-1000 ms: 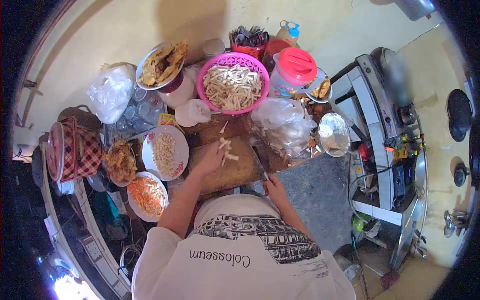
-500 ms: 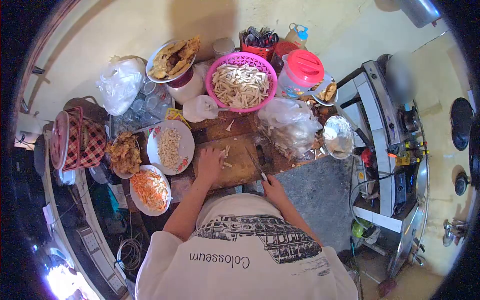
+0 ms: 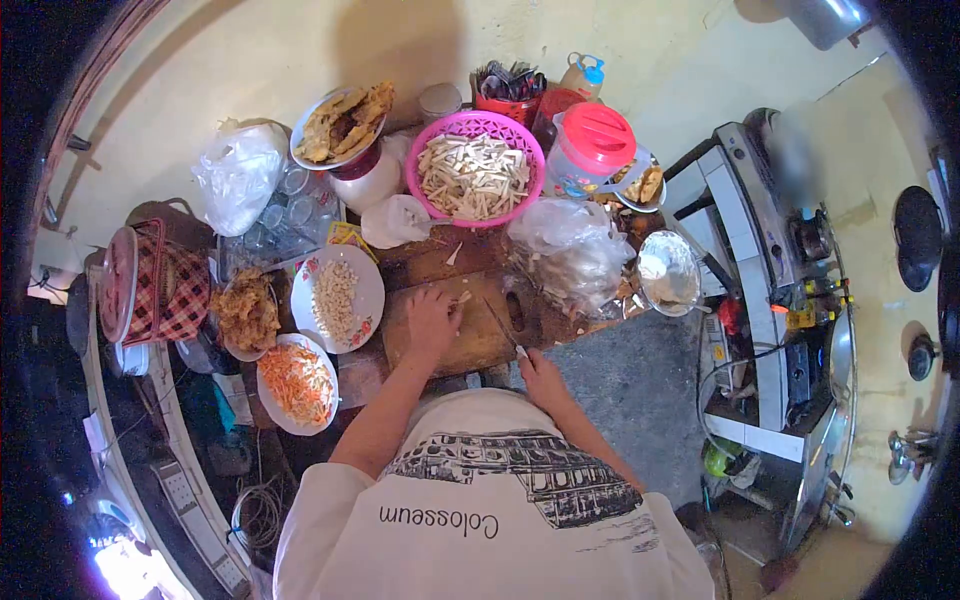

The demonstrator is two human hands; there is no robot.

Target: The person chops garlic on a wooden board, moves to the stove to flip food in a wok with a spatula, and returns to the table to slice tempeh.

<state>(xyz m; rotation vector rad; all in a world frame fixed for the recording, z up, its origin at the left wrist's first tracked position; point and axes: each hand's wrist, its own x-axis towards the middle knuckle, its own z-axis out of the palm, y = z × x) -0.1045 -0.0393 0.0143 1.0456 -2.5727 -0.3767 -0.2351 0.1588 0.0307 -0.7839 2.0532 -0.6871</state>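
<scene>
My left hand [image 3: 432,326] rests on the wooden cutting board [image 3: 490,345], its fingers curled over a few pale cut strips [image 3: 463,297]. They look like the cut pieces in the pink basket, but most of them are hidden by the fingers. At the board's right side, my right hand [image 3: 540,376] is closed around the handle of a knife [image 3: 501,325]. The blade points away from me and slants left over the board, apart from the strips. Left of the board stands a flowered plate [image 3: 371,283] of small pale cubes.
Beyond the board stand a pink basket [image 3: 538,180] of pale strips, a plastic bag [image 3: 570,250] and a red-lidded pitcher [image 3: 597,140]. A metal bowl [image 3: 670,272] sits at the right edge. A plate of shredded vegetables [image 3: 300,385] and fried food [image 3: 245,312] lie left.
My left hand has shifted slightly right, and its fingers have gathered in the strips that lay beside it. The knife stays in my right hand, nearly in place.
</scene>
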